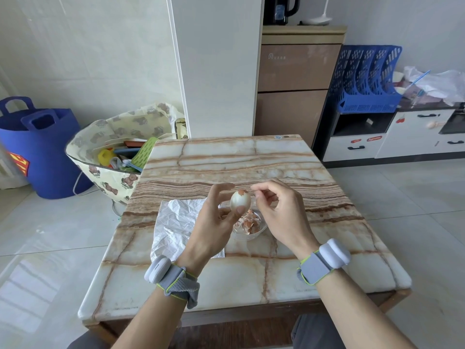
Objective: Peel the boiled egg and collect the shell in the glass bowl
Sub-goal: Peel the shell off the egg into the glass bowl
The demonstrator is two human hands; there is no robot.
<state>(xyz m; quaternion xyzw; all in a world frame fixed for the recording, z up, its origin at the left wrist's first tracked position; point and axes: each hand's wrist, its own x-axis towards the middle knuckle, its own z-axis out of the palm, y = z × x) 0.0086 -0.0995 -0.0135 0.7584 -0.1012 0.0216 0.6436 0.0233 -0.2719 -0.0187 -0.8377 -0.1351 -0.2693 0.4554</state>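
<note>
My left hand (214,220) holds a boiled egg (240,200) between thumb and fingers, above the table. The egg is mostly white, with a small brown patch of shell at its top. My right hand (279,212) hovers just to the egg's right, fingers curled, thumb and forefinger pinched together near the egg's top; whether a shell bit is between them is too small to tell. Under both hands stands the glass bowl (261,229), holding several brown shell fragments (247,222).
A crinkled white sheet (173,222) lies on the marble table (226,159) left of the bowl. Left of the table on the floor stand a bear-print bag (110,152) and a blue tub (40,152). A brown cabinet (294,91) stands behind the table.
</note>
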